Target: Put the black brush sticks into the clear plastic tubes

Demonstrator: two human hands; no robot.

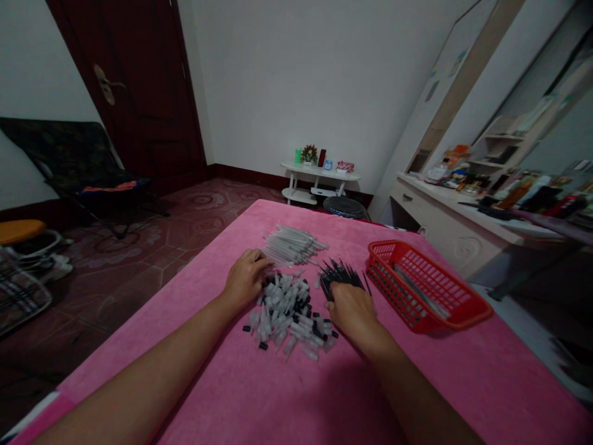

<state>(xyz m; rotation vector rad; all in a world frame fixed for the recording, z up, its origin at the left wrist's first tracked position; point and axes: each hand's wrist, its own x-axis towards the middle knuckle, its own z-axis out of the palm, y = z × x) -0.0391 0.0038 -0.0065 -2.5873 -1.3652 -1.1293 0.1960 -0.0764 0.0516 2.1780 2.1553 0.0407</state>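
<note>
1. Both hands are working at the piles in the middle of the pink table (278, 395) - the step in hand looks like picking small parts out of them.
2. To do it well, I'd judge each hand should be pinching one piece at a time and lifting it straight up, not dragging, since the loose pile of small clear pieces (290, 315) is scattering easily.
3. The left hand (245, 278) is lying palm down, with its fingers curling in at the spot where the stack of clear tubes (291, 244) is meeting that loose pile. It is touching them, but I cannot tell if it is gripping any.
4. The right hand (352, 312) is resting knuckles up on the near ends of the bundle of black sticks (340, 275). Its fingers are hiding under the hand, so the grip is unclear.
5. The hands are sitting apart, with the loose pile lying between them.
6. A red basket (393, 289) is standing just right of the black sticks, near the right hand.
</note>
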